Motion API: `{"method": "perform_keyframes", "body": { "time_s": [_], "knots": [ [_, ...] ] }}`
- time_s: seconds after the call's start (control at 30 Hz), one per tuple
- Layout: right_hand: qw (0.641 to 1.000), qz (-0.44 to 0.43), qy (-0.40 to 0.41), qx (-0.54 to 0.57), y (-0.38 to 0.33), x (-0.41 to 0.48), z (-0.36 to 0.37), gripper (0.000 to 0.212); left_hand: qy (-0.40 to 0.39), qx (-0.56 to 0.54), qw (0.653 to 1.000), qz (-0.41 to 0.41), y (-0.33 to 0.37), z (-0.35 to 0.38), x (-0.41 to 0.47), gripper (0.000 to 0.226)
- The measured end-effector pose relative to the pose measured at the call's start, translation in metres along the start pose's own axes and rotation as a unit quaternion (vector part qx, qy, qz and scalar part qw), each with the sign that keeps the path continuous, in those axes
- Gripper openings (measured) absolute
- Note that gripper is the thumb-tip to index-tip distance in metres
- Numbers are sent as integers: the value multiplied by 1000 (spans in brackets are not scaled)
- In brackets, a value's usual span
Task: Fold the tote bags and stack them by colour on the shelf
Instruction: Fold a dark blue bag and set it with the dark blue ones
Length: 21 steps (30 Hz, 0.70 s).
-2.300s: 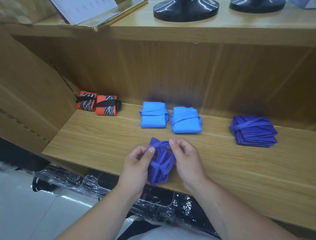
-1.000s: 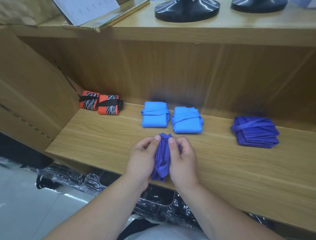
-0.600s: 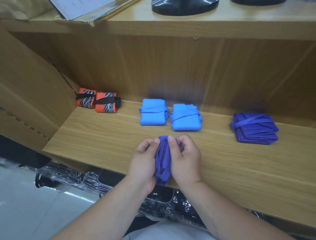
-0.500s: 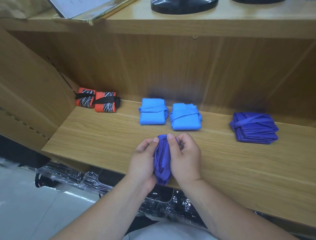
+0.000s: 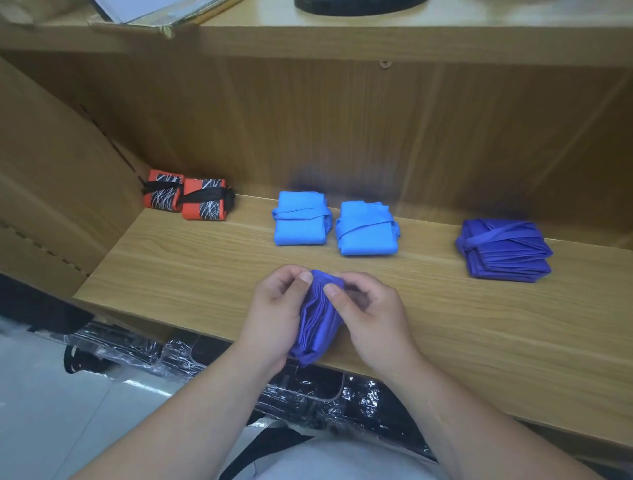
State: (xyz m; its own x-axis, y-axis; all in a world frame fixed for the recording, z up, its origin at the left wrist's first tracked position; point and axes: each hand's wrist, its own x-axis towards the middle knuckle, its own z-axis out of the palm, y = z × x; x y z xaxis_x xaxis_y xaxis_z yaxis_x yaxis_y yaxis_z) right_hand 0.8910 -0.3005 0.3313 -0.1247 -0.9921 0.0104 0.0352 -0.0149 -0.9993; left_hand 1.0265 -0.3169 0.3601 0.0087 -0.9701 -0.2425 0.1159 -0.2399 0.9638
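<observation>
A dark purple tote bag (image 5: pixel 318 322), bunched into a narrow folded bundle, stands on edge at the front of the wooden shelf (image 5: pixel 178 274). My left hand (image 5: pixel 274 318) grips its left side and my right hand (image 5: pixel 373 318) pinches its top right. At the right of the shelf lies a folded purple bag (image 5: pixel 503 251) tied with its strap. Two folded light blue bags (image 5: pixel 301 219) (image 5: pixel 366 229) sit side by side at the back middle. Two orange patterned bundles (image 5: pixel 162 190) (image 5: pixel 203 200) lie at the back left.
A shelf board above (image 5: pixel 376 37) carries a black round base (image 5: pixel 356 3) and a paper sheet on a tray (image 5: pixel 154 10). A slanted cardboard panel (image 5: pixel 51 171) closes the left side. Black plastic-wrapped items (image 5: pixel 308 394) lie on the floor below the shelf edge.
The loose purple bag has been squeezed from a spread bundle into a narrow upright one. In the last half second my right fingers shifted to pinch its top.
</observation>
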Motion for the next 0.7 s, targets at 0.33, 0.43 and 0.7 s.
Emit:
{"method": "perform_keyframes", "body": {
  "time_s": [0.33, 0.43, 0.7],
  "knots": [
    [996, -22, -11, -86, -10, 0, -2, 22, 12, 39, 999, 29, -9, 0, 2, 26],
    [998, 7, 11, -66, -8, 3, 3, 19, 13, 40, 998, 41, -10, 0, 1, 23],
    [988, 99, -78, 89, -22, 10, -3, 20, 5, 55, 995, 86, -3, -6, -3, 19]
  ]
}}
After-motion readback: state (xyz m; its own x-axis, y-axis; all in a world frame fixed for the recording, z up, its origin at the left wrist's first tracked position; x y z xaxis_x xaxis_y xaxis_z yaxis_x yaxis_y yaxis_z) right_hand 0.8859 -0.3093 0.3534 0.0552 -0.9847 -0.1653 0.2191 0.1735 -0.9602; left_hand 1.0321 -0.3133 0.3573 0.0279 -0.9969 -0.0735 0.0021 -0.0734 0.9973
